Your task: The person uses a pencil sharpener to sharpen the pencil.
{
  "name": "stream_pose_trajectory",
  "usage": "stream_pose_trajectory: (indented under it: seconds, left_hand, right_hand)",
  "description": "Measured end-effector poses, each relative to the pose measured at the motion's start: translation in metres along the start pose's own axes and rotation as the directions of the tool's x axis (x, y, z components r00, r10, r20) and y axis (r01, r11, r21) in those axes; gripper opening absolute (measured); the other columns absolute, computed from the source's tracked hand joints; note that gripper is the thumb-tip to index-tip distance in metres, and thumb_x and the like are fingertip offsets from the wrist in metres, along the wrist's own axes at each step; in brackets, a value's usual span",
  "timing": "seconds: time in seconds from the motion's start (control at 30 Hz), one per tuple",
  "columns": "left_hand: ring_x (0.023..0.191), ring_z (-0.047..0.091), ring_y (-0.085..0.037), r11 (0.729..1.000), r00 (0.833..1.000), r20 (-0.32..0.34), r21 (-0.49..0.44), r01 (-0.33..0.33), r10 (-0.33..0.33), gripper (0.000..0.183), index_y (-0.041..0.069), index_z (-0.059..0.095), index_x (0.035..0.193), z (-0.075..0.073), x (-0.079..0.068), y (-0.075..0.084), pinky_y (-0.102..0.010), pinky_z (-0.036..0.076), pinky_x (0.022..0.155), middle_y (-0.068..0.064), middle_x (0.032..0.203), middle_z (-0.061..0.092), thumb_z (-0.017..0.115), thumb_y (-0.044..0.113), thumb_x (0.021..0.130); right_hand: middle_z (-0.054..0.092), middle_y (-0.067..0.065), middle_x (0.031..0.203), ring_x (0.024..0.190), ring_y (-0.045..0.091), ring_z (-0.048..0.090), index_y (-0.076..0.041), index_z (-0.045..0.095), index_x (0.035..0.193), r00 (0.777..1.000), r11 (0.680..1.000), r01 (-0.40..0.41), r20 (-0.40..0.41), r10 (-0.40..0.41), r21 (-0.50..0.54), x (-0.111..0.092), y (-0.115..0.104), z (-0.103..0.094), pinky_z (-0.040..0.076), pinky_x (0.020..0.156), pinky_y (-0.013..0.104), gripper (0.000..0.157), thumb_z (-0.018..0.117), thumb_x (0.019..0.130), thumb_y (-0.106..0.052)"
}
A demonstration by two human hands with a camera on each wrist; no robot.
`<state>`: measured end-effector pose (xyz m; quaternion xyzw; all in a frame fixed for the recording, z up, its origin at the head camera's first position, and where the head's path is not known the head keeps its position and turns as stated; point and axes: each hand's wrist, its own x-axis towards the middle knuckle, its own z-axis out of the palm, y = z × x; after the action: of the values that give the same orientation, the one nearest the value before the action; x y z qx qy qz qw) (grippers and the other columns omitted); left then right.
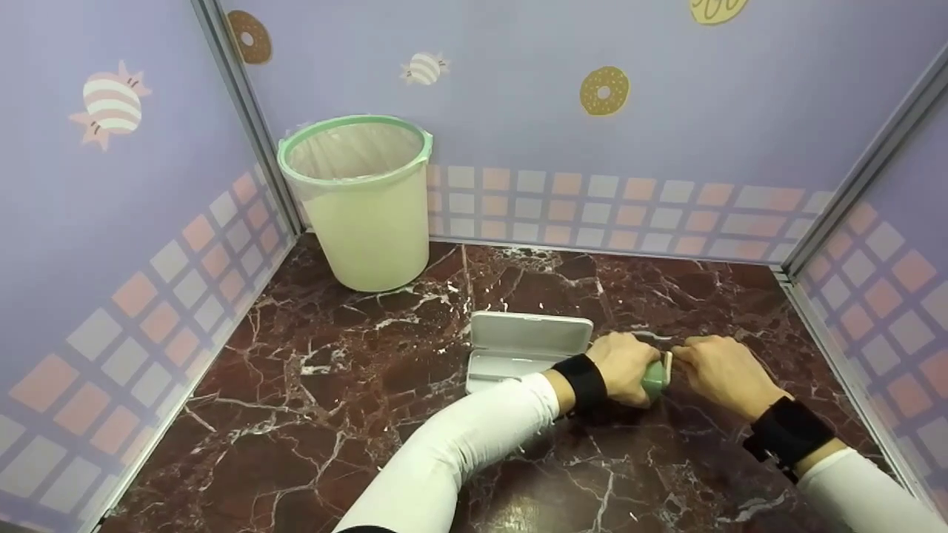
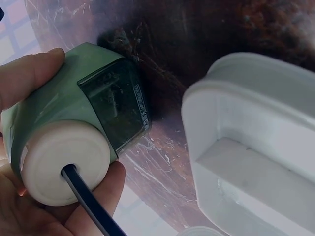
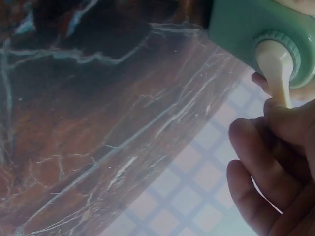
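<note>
Head view: left hand (image 1: 622, 368) clenched round green sharpener (image 1: 655, 377), low on dark red marble top (image 1: 311, 414). Right hand (image 1: 722, 374) pressed against sharpener's right end, fingers curled at cream crank (image 1: 669, 363). Hands touching across sharpener. Open white case (image 1: 522, 348) just left of left hand, lid up, base partly hidden by wrist. Black bands on both wrists, white sleeves. Pale green bin (image 1: 363, 200) w/ clear liner far behind-left of grip, in back corner, well apart. Purple walls w/ donut & candy prints.

Left wrist view: sharpener (image 2: 74, 123) grasped by left hand (image 2: 34, 196), thumb on top, fingers (image 2: 106, 189) underneath. Cream round face toward cam, dark pencil (image 2: 88, 204) stuck in centre hole. Dark see-thru shavings window on side away from palm. White case (image 2: 256, 147) just beside sharpener, on side away from palm, not touching; marble between.

Right wrist view: sharpener's green end (image 3: 256, 34) at top, cream crank (image 3: 278, 69) hanging from ribbed hub. Right hand (image 3: 275, 167) below, fingers curled, top finger (image 3: 290, 115) touching crank tip. Full grasp round crank – can't tell, tip hidden by finger. Marble top (image 3: 98, 123) to left of grip, checked wall beyond.
</note>
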<state>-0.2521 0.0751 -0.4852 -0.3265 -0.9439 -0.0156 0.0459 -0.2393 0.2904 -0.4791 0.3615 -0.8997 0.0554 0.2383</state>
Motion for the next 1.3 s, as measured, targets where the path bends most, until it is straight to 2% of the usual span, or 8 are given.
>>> stream_pose_trajectory:
  seconds: [0.37,0.53,0.7,0.87,1.0,1.17,1.3]
  left_hand:
    - [0.076,0.064,-0.009,0.999,1.000,0.004,-0.040,-0.014,0.014,0.038,0.032,0.073,0.100,0.000,0.001,-0.006,-0.029,0.052,0.062,0.016,0.083,0.066,0.093,0.055,0.076]
    - [0.078,0.064,-0.010,0.999,1.000,-0.001,-0.051,-0.014,0.014,0.038,0.033,0.073,0.102,-0.001,0.001,-0.009,-0.029,0.052,0.063,0.016,0.085,0.068,0.092,0.054,0.077]
    - [0.078,0.064,-0.010,0.998,1.000,-0.005,-0.063,-0.013,0.013,0.040,0.033,0.074,0.104,-0.002,0.000,-0.012,-0.029,0.053,0.064,0.016,0.086,0.068,0.093,0.054,0.077]
    - [0.081,0.067,-0.010,0.997,1.000,0.000,-0.074,-0.007,0.007,0.043,0.034,0.076,0.110,-0.001,-0.002,-0.012,-0.029,0.055,0.066,0.016,0.090,0.071,0.093,0.054,0.077]
    - [0.081,0.069,-0.011,0.996,1.000,-0.019,-0.084,-0.012,0.011,0.041,0.034,0.078,0.109,-0.002,-0.003,-0.010,-0.029,0.057,0.067,0.016,0.092,0.075,0.093,0.053,0.076]
    - [0.079,0.067,-0.010,0.997,1.000,-0.020,-0.070,-0.016,0.014,0.039,0.033,0.077,0.106,-0.001,-0.002,-0.006,-0.028,0.054,0.065,0.016,0.090,0.073,0.093,0.052,0.076]
    - [0.078,0.065,-0.010,0.998,1.000,-0.013,-0.058,-0.015,0.014,0.037,0.032,0.076,0.104,0.000,-0.002,-0.003,-0.028,0.053,0.063,0.015,0.090,0.072,0.092,0.049,0.075]
  right_hand:
    - [0.061,0.001,0.072,0.060,0.031,0.064,-0.014,0.067,0.082,1.000,1.000,-0.010,0.011,0.010,0.005,0.002,0.000,0.003,0.054,0.052,0.053,0.021,0.082,0.090,-0.001]
    - [0.066,0.002,0.077,0.063,0.033,0.068,-0.011,0.075,0.089,1.000,1.000,0.005,0.024,-0.005,0.010,0.004,0.005,0.009,0.056,0.056,0.054,0.013,0.079,0.088,0.001]
    - [0.068,0.005,0.079,0.066,0.037,0.070,-0.010,0.078,0.093,0.999,1.000,-0.002,0.032,0.001,0.021,0.005,0.007,0.012,0.058,0.058,0.056,0.014,0.079,0.088,0.003]
    - [0.068,0.005,0.073,0.064,0.036,0.068,-0.013,0.074,0.083,0.993,0.999,-0.028,0.113,0.023,0.046,0.008,0.008,0.017,0.056,0.058,0.056,0.016,0.076,0.089,0.002]
    - [0.064,0.002,0.066,0.061,0.030,0.064,-0.015,0.070,0.074,0.982,0.997,-0.044,0.185,0.032,0.061,0.008,0.008,0.022,0.053,0.055,0.053,0.023,0.075,0.087,0.003]
    - [0.060,-0.001,0.062,0.055,0.022,0.060,-0.018,0.060,0.064,0.976,0.995,-0.063,0.214,0.046,0.074,-0.005,0.001,0.026,0.049,0.049,0.046,0.032,0.078,0.080,0.003]
    - [0.060,-0.002,0.062,0.054,0.020,0.060,-0.020,0.057,0.063,0.972,0.993,-0.086,0.227,0.066,0.080,-0.018,-0.007,0.027,0.049,0.048,0.046,0.036,0.083,0.082,-0.003]
